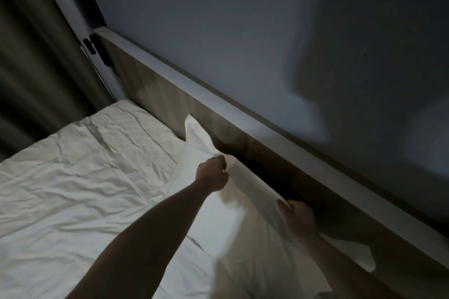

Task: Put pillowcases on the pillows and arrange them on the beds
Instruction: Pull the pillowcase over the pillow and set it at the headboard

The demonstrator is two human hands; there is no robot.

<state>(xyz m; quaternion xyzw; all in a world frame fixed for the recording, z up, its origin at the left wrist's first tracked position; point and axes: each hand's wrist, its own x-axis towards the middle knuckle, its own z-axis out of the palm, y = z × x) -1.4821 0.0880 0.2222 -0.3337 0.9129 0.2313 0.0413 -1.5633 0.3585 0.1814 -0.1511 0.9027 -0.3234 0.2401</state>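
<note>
Both hands, left hand (213, 172) and right hand (297, 217), grip the cased pillow (243, 233) at the headboard (243, 138), toward 3 o'clock on the bed (73, 177). A loose grip might let it slump crooked.

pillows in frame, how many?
1. The pillow lies on the bed against the headboard, gripped by left hand and right hand. Others may be out of frame.

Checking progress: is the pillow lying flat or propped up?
Propped: pillow leans against the headboard, left hand and right hand gripping its top edge.
</note>
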